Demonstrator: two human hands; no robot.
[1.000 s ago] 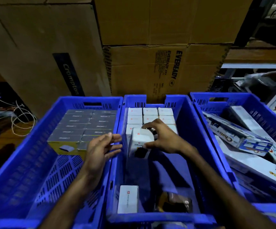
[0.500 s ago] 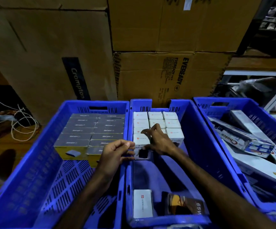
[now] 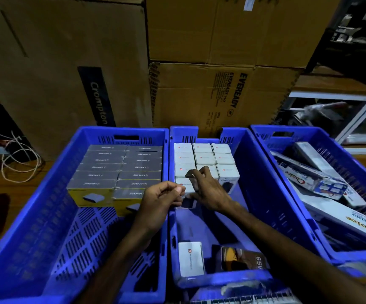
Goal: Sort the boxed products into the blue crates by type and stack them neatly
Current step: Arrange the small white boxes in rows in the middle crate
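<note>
1. Right, far left I see the left crate (image 3: 35, 216): grey-topped, yellow-sided Lapcare boxes (image 3: 120, 170) stacked in two columns at its far end, near half showing bare slatted floor.
2. Left hand (image 3: 159, 200) sits over the wall between the left and middle crates, fingers curled, thumb meeting the fingertips. Can't tell if it actually pinches anything.
3. Middle crate (image 3: 265, 194): white boxes (image 3: 204, 157) in a three-wide grid at the far end.
4. Right hand (image 3: 208, 191) is on the front-left white box (image 3: 185, 187), fingers bent over its top.
5. Near end: loose white box (image 3: 190, 261) beside a dark 65W box (image 3: 242, 258).
6. Right crate (image 3: 309, 137): long Choice cartons (image 3: 313, 183) jumbled at angles.
</note>
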